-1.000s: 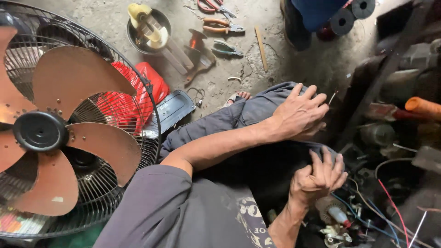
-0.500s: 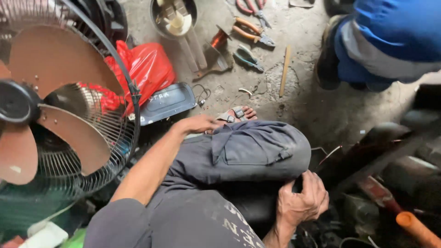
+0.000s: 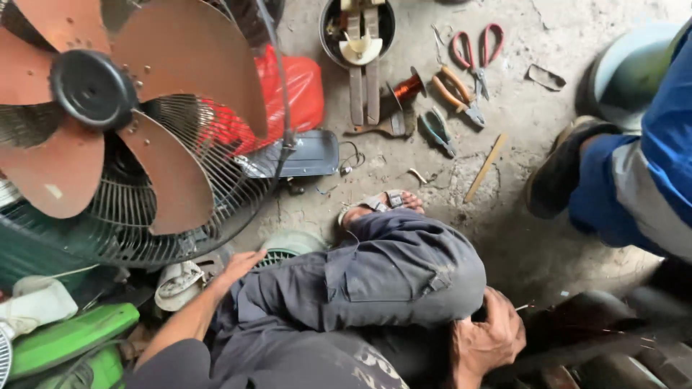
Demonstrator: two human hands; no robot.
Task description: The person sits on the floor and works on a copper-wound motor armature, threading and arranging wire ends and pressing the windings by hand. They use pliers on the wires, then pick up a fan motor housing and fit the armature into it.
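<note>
Two hands low beside my bent knee (image 3: 404, 277), fan (image 3: 122, 137) close to the left.

My left hand (image 3: 241, 266) lies open on the trouser leg, just beside the fan's exposed blades; a slip there risks contact. My right hand (image 3: 490, 338) curls around something dark I cannot identify, partly hidden behind the knee.

the fan blades (image 3: 108, 108) are copper-brown with a black hub, behind a dark wire grille. a bright red plastic bag (image 3: 288, 94) lies beside a grey-blue tray (image 3: 306, 155). the scissors (image 3: 477, 54) have red handles, the pliers (image 3: 455, 90) orange ones. the trousers (image 3: 389, 274) are dark grey. another person's clothing (image 3: 649, 180) is blue with a pale band. a green casing (image 3: 72, 338) shows at lower left. the floor (image 3: 533, 130) is dusty grey.
</note>
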